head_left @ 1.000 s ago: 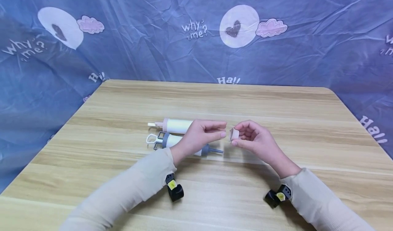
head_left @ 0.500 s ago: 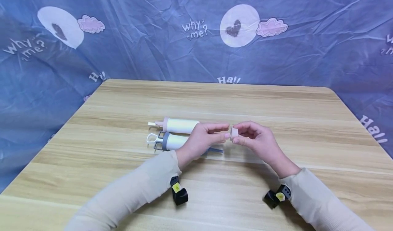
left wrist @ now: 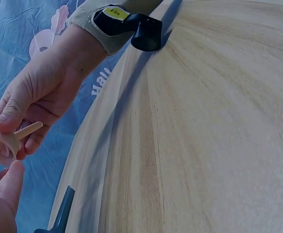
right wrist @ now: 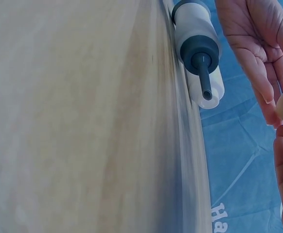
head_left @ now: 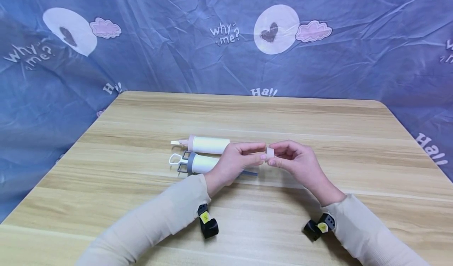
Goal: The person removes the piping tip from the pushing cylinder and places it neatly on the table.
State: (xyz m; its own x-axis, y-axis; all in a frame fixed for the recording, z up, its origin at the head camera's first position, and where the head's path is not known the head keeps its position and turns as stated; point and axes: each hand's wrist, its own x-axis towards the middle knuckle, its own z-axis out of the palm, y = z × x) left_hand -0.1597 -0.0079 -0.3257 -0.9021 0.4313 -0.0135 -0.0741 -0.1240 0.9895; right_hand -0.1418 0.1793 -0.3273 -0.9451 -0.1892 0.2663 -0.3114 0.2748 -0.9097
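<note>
My right hand [head_left: 301,162] pinches a small pale pink nozzle cap [head_left: 269,153] between thumb and fingers, above the table. In the left wrist view the cap [left wrist: 8,145] shows a cup-shaped end and a thin spout pointing to my right palm. My left hand [head_left: 231,160] meets it from the other side, thumb and fingertips pinching its rim. Under my left forearm and hand lie two syringe-like tubes: a white one with a pink collar [head_left: 210,144], and nearer, a white one with dark grey ends [head_left: 203,164]. My left hand covers part of both.
The grey tube's ring handle [head_left: 174,159] points left and its thin nozzle [head_left: 250,173] right, below the hands. A wood-grain table [head_left: 301,120] carries everything. Blue printed cloth [head_left: 159,57] hangs behind it. A small black camera sits on each wrist.
My left hand has moved right, closing the gap to the nozzle cap, and its fingertips now meet the rim. My right hand has turned the cap slightly; the tubes stay put.
</note>
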